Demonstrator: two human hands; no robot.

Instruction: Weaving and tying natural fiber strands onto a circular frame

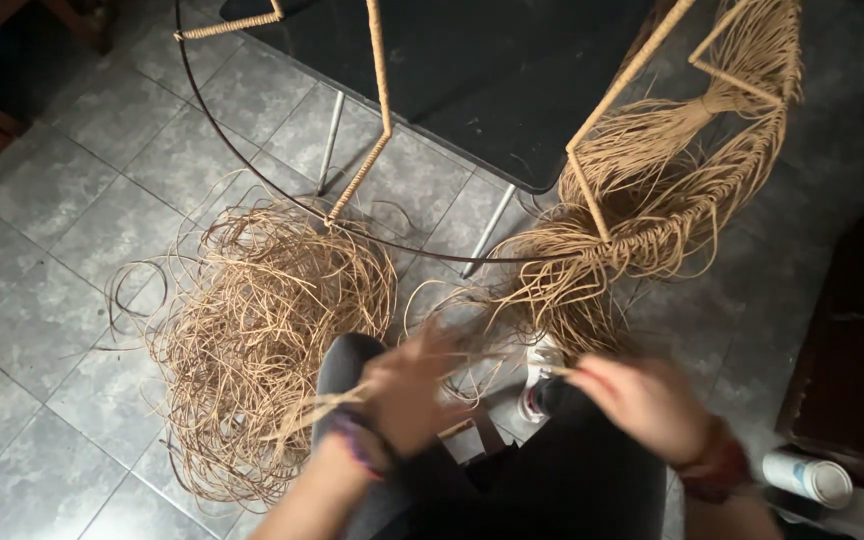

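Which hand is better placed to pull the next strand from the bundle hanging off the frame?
Right. The right hand sits just below the hanging strand bundle; the left hand is nearer the loose heap on the floor. Both are motion-blurred.

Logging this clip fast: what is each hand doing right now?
Left hand: blurred, closed on tan cane strands.
Right hand: blurred, at the strands; grip cannot be told.

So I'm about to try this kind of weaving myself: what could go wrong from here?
The loose cane heap on the tiled floor lies in tangled loops, so pulling a strand may knot it. Both the left hand and the right hand are blurred with motion; a fast-sliding strand could chafe the fingers. Strands trail around the shoe and might snag the foot or tug on the partly wrapped metal frame.
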